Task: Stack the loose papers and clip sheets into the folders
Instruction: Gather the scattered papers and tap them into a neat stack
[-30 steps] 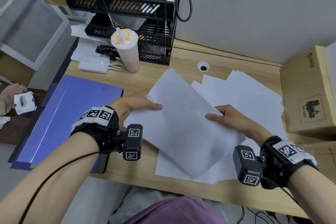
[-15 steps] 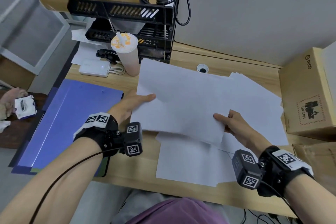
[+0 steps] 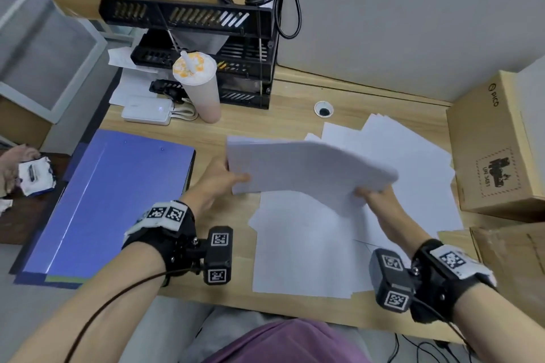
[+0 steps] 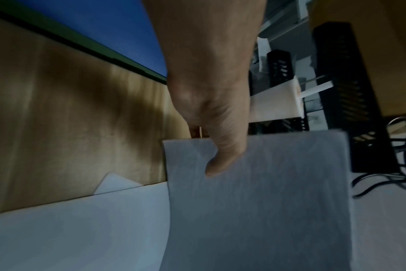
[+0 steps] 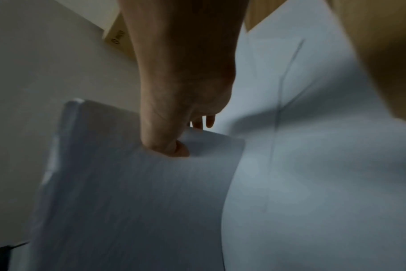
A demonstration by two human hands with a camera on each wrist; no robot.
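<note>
Wooden desk (image 3: 283, 124), one blue folder (image 3: 118, 200), two hands, left (image 3: 218, 183), right (image 3: 380, 200), pinching one paper sheaf (image 3: 303, 168).

The head view is evenly and softly lit, with straight lines bowed toward the frame edges. Both wrist views are rendered dim and motion-blurred; a shadow is cast across the counter (image 4: 70, 110) at left.

White paper sheets and a blue folder on the wooden desk

A thin bundle of white paper sheets (image 3: 306, 168) hung bowed above loose white sheets (image 3: 306, 244) scattered flat; the closed blue plastic folder (image 3: 109, 200) lay flat, left of them.
</note>
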